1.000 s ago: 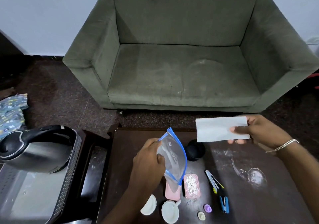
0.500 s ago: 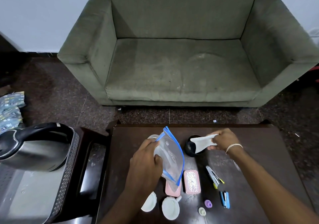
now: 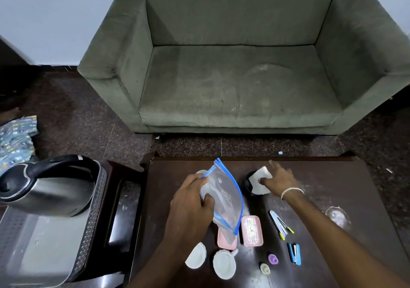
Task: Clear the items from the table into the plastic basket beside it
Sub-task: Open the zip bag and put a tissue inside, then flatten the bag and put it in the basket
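Because the clear bag (image 3: 224,201) is thin, light and floppy, I think its blue top edge is the best place to hold. It hangs over the table (image 3: 332,176), with the left hand (image 3: 190,203) curling its fingers round its side. The right hand (image 3: 280,180) lies on a white paper (image 3: 257,185) atop a black cup (image 3: 247,182); it is blurry, so I cannot tell if it pinches. Pink boxes (image 3: 252,231) and white cups (image 3: 224,264) sit just below. The basket (image 3: 96,201), left of the table, has a kettle (image 3: 51,194) filling part of it.
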